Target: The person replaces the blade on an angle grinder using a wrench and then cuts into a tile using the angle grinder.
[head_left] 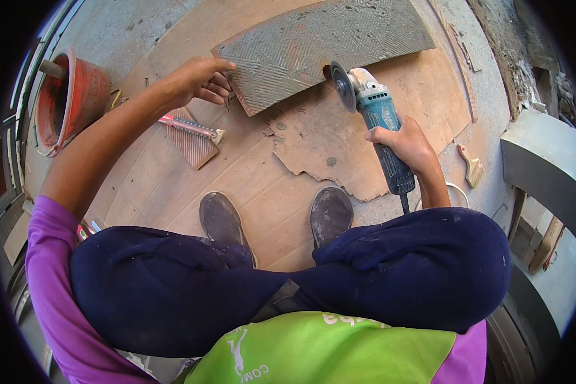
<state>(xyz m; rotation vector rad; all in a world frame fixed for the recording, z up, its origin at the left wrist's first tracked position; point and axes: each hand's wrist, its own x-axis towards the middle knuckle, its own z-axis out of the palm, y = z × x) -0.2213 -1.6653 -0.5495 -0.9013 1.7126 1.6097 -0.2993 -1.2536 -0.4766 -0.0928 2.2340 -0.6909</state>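
Upper centre of the frame, grey ridged slab (326,48) lying at a slant, its lower edge beside the cutting disc (344,88) of a teal-and-black angle grinder (381,115); right hand (408,146), right of centre, closed round the grinder body, thumb across it. Left hand (211,82), upper left of centre, half open, fingers loosely curled, nothing seen in grip; one fingertip at the slab's left edge, contact hard to tell. Writing: pale marking along the grinder's teal casing; pale lettering and a white figure on the green shirt front (345,339), bottom centre. Broken brown sheet (329,153) mid-frame below the slab. Left of centre, red-and-white tool (189,125) lying across a small ridged piece (195,148). Reddish bucket (86,96) upper left; paintbrush (472,168) at right, bristles toward the lower edge
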